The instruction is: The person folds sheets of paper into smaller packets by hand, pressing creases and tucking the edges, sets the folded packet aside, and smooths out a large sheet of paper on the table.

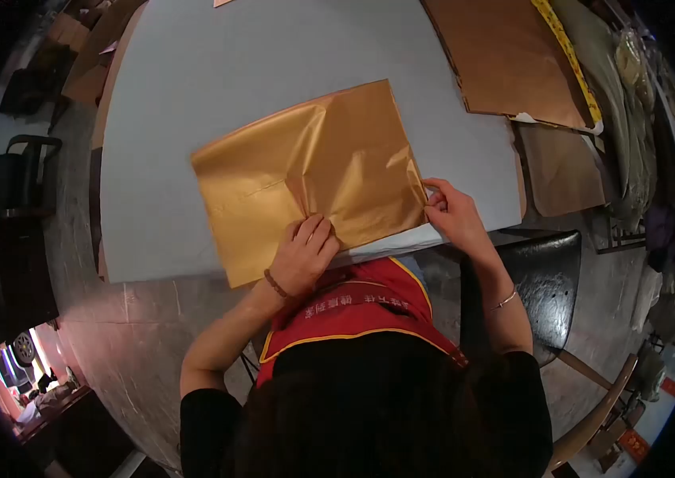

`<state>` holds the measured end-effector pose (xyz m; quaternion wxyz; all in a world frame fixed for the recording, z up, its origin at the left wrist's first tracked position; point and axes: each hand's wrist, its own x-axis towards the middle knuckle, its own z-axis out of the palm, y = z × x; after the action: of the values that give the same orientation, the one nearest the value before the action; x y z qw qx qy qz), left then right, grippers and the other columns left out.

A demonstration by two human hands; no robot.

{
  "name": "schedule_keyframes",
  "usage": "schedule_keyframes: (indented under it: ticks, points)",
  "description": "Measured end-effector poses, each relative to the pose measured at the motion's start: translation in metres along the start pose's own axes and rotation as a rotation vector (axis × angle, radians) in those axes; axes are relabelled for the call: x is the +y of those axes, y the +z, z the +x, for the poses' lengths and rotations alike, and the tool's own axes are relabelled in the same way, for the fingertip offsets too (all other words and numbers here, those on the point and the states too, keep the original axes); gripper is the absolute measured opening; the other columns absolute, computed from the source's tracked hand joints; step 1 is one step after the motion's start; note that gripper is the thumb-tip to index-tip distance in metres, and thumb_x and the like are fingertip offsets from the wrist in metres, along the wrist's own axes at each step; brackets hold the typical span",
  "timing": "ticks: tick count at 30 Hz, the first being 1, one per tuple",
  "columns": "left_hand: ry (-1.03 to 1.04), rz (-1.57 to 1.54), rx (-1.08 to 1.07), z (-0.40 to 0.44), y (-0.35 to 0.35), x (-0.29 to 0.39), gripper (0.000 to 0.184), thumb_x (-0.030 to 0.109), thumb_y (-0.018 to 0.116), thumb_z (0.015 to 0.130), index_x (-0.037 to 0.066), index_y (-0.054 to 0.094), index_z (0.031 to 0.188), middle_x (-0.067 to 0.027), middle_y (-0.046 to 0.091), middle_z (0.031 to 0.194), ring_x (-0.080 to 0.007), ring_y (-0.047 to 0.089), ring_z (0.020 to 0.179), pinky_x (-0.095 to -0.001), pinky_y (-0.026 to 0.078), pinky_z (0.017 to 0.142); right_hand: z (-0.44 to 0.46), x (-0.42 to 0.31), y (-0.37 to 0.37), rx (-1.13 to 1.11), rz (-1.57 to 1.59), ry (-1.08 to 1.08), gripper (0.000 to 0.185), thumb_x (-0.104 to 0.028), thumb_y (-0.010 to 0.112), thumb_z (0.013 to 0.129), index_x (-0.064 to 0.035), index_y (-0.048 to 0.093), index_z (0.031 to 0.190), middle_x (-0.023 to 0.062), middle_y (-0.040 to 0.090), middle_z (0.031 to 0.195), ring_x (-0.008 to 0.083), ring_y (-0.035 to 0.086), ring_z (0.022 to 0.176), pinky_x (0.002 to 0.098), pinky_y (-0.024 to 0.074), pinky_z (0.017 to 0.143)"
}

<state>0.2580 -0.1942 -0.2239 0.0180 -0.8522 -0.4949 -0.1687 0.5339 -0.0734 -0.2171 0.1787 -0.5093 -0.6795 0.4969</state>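
1. Closest in, the red apron [345, 307] sits by the near edge of the tabletop [158, 199], and the near-left corner of the gold sheet [361, 175] reaches about to that edge; a lean forward could catch the corner and bend it
2. The black chair [533, 275] stands near the right forearm, so a wide elbow swing might knock it and jerk the sheet
3. The left hand [302, 259] rests at the sheet's near side with its fingers curled down; whether they pinch the sheet or only press it, I cannot tell; too much weight there would likely sharpen the creases fanning out from the fingertips
4. The right hand [453, 215] has thumb and fingers closed on the sheet's right edge, near the near-right corner; a hard pull against the left hand could tear thin material or skew it
5. Past the hands, the sheet lies slanted on the tabletop, with a raised ridge toward its far edge; pressing that ridge flat carelessly might set a lasting fold
6. Farther out on the right, the brown board [513, 68] lies well apart, so accidental contact seems unlikely unless the sheet slides far
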Motion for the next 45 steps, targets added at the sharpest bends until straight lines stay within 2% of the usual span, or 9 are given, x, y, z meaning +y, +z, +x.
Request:
schedule_keyframes:
  ticks: [2,4,6,8,9,13,19,26,45]
  points:
    - [-0.008,-0.006,0.009,-0.002,0.004,-0.001,0.021,0.009,0.06,0.073,0.002,0.057,0.093,-0.0147,0.058,0.111,-0.0298,0.054,0.108,-0.041,0.044,0.087,0.0,-0.001,0.006,-0.009,-0.05,-0.004,0.043,-0.002,0.059,0.079,0.0018,0.052,0.121,0.0121,0.06,0.092,0.0204,0.059,0.078,0.0297,0.0485,0.069]
    - [0.005,0.0,0.015,-0.003,0.005,-0.001,0.021,0.011,0.06,0.072,0.002,0.057,0.092,-0.0153,0.057,0.11,-0.0297,0.054,0.108,-0.0412,0.045,0.087,0.002,-0.002,0.02,0.263,-0.484,-0.348,0.044,0.001,0.059,0.079,-0.0035,0.053,0.122,0.0117,0.058,0.105,0.0243,0.059,0.087,0.0328,0.0487,0.076]
    - [0.0,0.024,0.025,-0.003,0.004,0.0,0.02,0.014,0.058,0.073,0.003,0.057,0.089,-0.0149,0.058,0.107,-0.0291,0.054,0.108,-0.0404,0.045,0.088,-0.001,-0.005,0.024,0.173,-0.58,-0.331,0.047,0.003,0.057,0.077,-0.0072,0.054,0.123,0.0146,0.049,0.126,0.0332,0.051,0.109,0.0416,0.044,0.09]
    - [0.009,0.052,0.028,-0.003,0.005,0.001,0.019,0.018,0.055,0.074,0.004,0.056,0.086,-0.0148,0.058,0.104,-0.0292,0.053,0.107,-0.04,0.044,0.088,0.005,-0.006,0.031,0.143,-0.88,-0.727,0.051,0.004,0.054,0.077,-0.0101,0.054,0.126,0.0145,0.043,0.136,0.0348,0.044,0.122,0.0471,0.0363,0.101]
    - [-0.015,0.067,0.026,-0.003,0.007,0.001,0.019,0.018,0.055,0.074,0.004,0.056,0.086,-0.0148,0.058,0.104,-0.0292,0.053,0.107,-0.04,0.044,0.088,0.003,-0.008,0.033,0.012,-0.879,-0.675,0.052,0.003,0.049,0.079,-0.0119,0.053,0.128,0.0146,0.038,0.142,0.0356,0.037,0.13,0.0519,0.0275,0.108]
    - [-0.017,0.116,0.023,-0.008,0.007,0.0,0.025,0.02,0.055,0.074,0.003,0.057,0.093,-0.0156,0.057,0.109,-0.0292,0.052,0.108,-0.0386,0.043,0.087,0.008,0.003,0.035,-0.102,-0.883,-0.66,0.057,0.003,0.052,0.08,-0.0152,0.048,0.134,0.0121,0.034,0.146,0.0333,0.029,0.136,0.0539,0.0264,0.109]
    - [-0.195,0.145,0.002,-0.038,-0.017,-0.007,0.038,0.014,0.061,0.08,0.009,0.055,0.117,-0.0104,0.055,0.121,-0.025,0.053,0.107,-0.0372,0.044,0.084,0.008,0.004,0.034,-0.114,-0.868,-0.64,0.059,0.006,0.05,0.079,-0.0166,0.048,0.134,0.0113,0.035,0.145,0.0344,0.031,0.135,0.0541,0.0273,0.108]
    - [-0.299,0.29,0.008,-0.097,-0.032,-0.027,0.035,0.019,0.059,0.078,0.009,0.058,0.111,-0.0036,0.054,0.091,-0.0184,0.053,0.083,-0.0332,0.04,0.069,0.008,0.001,0.034,-0.108,-0.884,-0.641,0.055,0.005,0.048,0.081,-0.0156,0.051,0.131,0.0115,0.037,0.145,0.0334,0.032,0.135,0.0535,0.0287,0.107]
    - [-0.252,0.253,-0.054,-0.107,-0.038,-0.024,0.039,0.014,0.06,0.077,0.007,0.061,0.115,-0.0043,0.056,0.094,-0.019,0.052,0.08,-0.0318,0.039,0.066,0.009,-0.006,0.034,-0.137,-0.832,-0.56,0.056,0.01,0.047,0.078,-0.0118,0.051,0.13,0.0104,0.038,0.144,0.0314,0.032,0.135,0.0483,0.028,0.11]
